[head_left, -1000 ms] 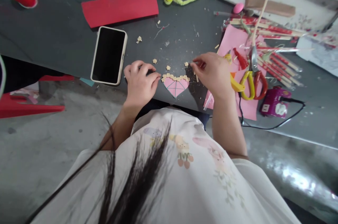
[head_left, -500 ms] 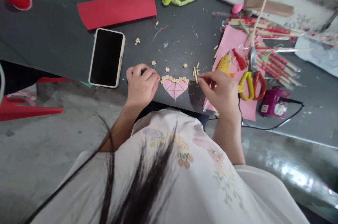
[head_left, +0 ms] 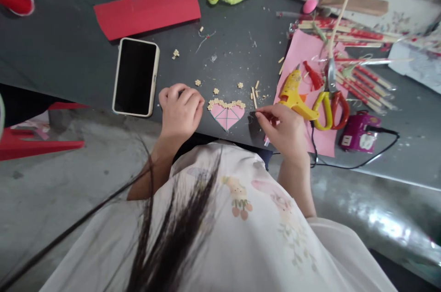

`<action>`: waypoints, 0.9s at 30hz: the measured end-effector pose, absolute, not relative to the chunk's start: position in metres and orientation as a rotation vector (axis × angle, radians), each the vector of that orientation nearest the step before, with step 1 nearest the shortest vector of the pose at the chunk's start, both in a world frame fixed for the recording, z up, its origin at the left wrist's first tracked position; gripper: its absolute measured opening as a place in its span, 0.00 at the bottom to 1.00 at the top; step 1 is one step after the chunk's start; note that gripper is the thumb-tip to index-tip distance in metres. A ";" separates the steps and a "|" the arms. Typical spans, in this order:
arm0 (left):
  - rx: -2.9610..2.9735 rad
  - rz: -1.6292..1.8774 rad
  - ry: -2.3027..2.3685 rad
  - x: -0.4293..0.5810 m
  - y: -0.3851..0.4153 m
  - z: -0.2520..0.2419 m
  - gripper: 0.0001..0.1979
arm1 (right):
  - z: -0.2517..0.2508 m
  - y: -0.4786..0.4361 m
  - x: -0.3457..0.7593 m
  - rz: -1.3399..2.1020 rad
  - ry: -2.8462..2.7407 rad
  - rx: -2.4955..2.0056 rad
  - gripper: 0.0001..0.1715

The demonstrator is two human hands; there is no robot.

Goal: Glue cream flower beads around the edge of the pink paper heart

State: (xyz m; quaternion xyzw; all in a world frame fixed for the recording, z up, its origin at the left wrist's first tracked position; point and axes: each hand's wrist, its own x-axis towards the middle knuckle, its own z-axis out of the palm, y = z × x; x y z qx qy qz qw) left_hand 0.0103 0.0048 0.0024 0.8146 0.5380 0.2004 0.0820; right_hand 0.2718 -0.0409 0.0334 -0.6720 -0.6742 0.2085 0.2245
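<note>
A pink paper heart [head_left: 226, 119] with dark lines across it lies at the table's near edge. Small pale flower-shaped pieces [head_left: 225, 104] run along its top. Left of it my left hand [head_left: 181, 110] rests palm down on the table, fingers loosely bent and a little apart, fingertips hidden. To the heart's right, my right hand [head_left: 284, 127] has thumb and index finger pressed together, just below a thin pale stick [head_left: 254, 98]; whatever they pinch is too small to make out. Loose flower pieces [head_left: 240, 85] lie above the heart.
A yellow glue gun [head_left: 292, 94] and scissors [head_left: 331, 99] lie on pink paper [head_left: 322, 138] at right, near a purple corded box [head_left: 361, 131]. A phone [head_left: 135, 77] and red sheet [head_left: 148, 11] lie left. Wrapped sticks [head_left: 365, 85] are farther right.
My right hand has moved slightly down and left, away from the thin sticks, leaving more of the glue gun in view. My left hand has stayed about where it was.
</note>
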 end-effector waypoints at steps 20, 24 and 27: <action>2.391 0.631 1.516 0.006 -0.007 0.002 0.15 | 0.025 -0.040 0.252 0.402 -2.131 -1.813 0.14; 2.445 0.661 1.501 0.006 -0.010 0.002 0.16 | 0.025 -0.039 0.251 0.410 -2.134 -1.816 0.15; 2.486 0.668 1.496 0.006 -0.011 0.003 0.16 | 0.024 -0.039 0.250 0.408 -2.135 -1.815 0.15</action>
